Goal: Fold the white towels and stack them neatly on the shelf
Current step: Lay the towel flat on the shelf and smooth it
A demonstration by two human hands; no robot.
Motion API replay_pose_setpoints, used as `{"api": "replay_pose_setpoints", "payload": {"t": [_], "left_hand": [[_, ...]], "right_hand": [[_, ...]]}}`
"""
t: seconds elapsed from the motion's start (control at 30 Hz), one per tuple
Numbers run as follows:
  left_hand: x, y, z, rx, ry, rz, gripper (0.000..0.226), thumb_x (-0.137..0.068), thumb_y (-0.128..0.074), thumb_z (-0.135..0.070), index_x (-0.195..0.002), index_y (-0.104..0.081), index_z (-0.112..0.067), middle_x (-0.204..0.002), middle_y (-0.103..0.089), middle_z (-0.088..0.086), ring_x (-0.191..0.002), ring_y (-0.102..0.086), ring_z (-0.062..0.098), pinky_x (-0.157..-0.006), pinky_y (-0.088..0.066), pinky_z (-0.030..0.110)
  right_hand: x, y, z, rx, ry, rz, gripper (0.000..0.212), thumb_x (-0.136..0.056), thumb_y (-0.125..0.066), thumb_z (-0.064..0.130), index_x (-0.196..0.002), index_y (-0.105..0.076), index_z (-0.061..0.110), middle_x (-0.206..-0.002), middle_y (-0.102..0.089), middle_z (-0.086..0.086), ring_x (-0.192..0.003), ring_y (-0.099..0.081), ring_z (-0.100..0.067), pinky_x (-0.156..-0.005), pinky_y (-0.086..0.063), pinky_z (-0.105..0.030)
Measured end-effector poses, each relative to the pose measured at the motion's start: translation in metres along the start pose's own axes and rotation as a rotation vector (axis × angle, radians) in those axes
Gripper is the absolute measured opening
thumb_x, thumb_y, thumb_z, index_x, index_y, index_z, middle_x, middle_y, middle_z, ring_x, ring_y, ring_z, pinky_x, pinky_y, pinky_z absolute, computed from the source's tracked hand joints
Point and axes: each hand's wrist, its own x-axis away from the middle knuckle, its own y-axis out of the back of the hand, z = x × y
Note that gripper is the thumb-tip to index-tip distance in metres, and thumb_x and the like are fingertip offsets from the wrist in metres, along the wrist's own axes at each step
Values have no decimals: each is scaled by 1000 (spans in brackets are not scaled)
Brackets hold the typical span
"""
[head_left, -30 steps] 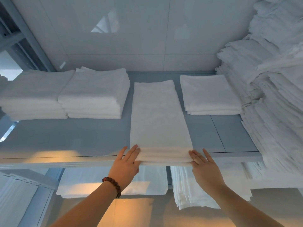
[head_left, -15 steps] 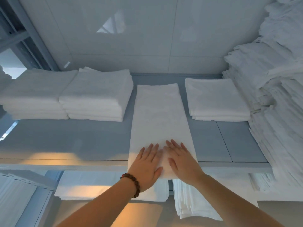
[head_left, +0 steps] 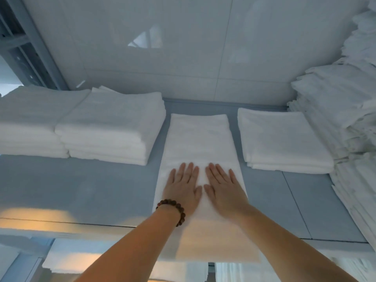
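Left grip (head_left: 182,190) and right grip (head_left: 223,190) flat, fingers straight, side by side on the folded towel (head_left: 199,139)

- Long towel (head_left: 198,143), centre of frame: plain white; near end tinted warm yellow.
- Two stacks (head_left: 114,127), left of frame: plain white, with grey-blue shadow lines between layers.
- Small stack (head_left: 280,139), right of centre: plain white.
- Tall pile (head_left: 345,110), right edge: white, with greyish fold lines.
- Shelf (head_left: 81,186): uniform pale grey-blue, with an orange-yellow patch of light on the front edge, lower left.
- Wall panels (head_left: 162,47), upper frame: glossy pale grey, with thin darker seams and a white reflection.
- Bracelet (head_left: 175,208), left wrist: dark reddish-brown round beads.
- Lower-shelf towels (head_left: 61,261), bottom of frame: white with an orange-yellow cast.
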Motion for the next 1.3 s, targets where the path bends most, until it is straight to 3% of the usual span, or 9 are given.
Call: {"api": "replay_pose_setpoints", "payload": {"t": [0.13, 0.23, 0.3, 0.47, 0.6, 0.77, 0.93, 1.17, 1.3], "left_hand": [[-28, 9, 35, 29, 315, 7, 65, -98, -15, -41, -149, 7, -7, -159, 9, 8, -146, 9, 23, -118, 5, 40], [-54, 6, 17, 46, 118, -111, 61, -98, -15, -37, -150, 4, -11, -159, 7, 6, -145, 10, 22, -117, 9, 37], [-71, -1, 12, 43, 1, -77, 58, -98, -12, -38, -150, 6, -20, -159, 9, 1, -145, 12, 19, -116, 10, 36], [-122, 4, 43, -2, 341, -43, 69, -96, -14, -49, -150, 2, -10, -159, 5, 7, -146, 5, 23, -117, 3, 43], [-163, 4, 25, 12, 84, -47, 56, -98, -9, -41, -150, 2, -27, -159, 7, 1, -146, 8, 22, -118, 5, 42], [-204, 11, 52, -4, 282, -6, 71, -92, -14, -60, -151, 1, -24, -159, 8, 6, -146, 7, 27, -117, 4, 46], [-234, 4, 51, 4, 164, -31, 67, -89, -9, -64, -149, 2, -37, -159, 8, 1, -145, 9, 28, -117, 4, 48], [-227, 9, 62, -10, 260, -37, 68, -92, -9, -63, -151, 0, -30, -159, 6, 9, -146, 4, 29, -117, 1, 48], [-185, 2, 46, 38, 199, -12, 63, -93, -12, -57, -150, 3, -32, -159, 8, 5, -145, 8, 28, -115, 5, 48]], "right_hand": [[-33, 13, -35, 42, -223, 51, 64, -100, -11, 45, -150, 6, 8, -159, 11, -6, -146, 12, -18, -119, 4, -35], [-65, 14, -19, 2, -76, -26, 58, -102, -14, 36, -150, 4, 9, -159, 8, -6, -147, 10, -18, -119, 5, -34], [-81, 6, -12, -8, 15, -37, 56, -102, -12, 35, -150, 4, 13, -159, 9, -3, -146, 11, -16, -119, 7, -34], [-128, 14, -49, -29, -334, -75, 61, -101, -15, 35, -149, 0, 2, -159, 3, -12, -147, 4, -23, -120, 0, -39], [-169, 16, -43, -71, -112, -112, 53, -102, -16, 31, -150, -7, 10, -160, -3, -6, -147, 0, -19, -119, -1, -38], [-202, 22, -66, -5, -389, -108, 62, -100, -15, 39, -149, -3, 3, -159, 0, -12, -147, 1, -25, -119, -1, -42], [-227, 23, -68, -42, -151, -92, 52, -100, -14, 40, -150, -7, 28, -160, 0, -3, -147, 2, -22, -119, 1, -45], [-222, 23, -73, -92, -412, -131, 57, -100, -14, 37, -151, -4, 13, -160, 1, -11, -147, 4, -24, -119, 3, -46], [-189, 15, -48, -87, -279, -129, 54, -100, -15, 37, -151, -5, 22, -160, 0, -9, -147, 4, -25, -119, 3, -45]]}}
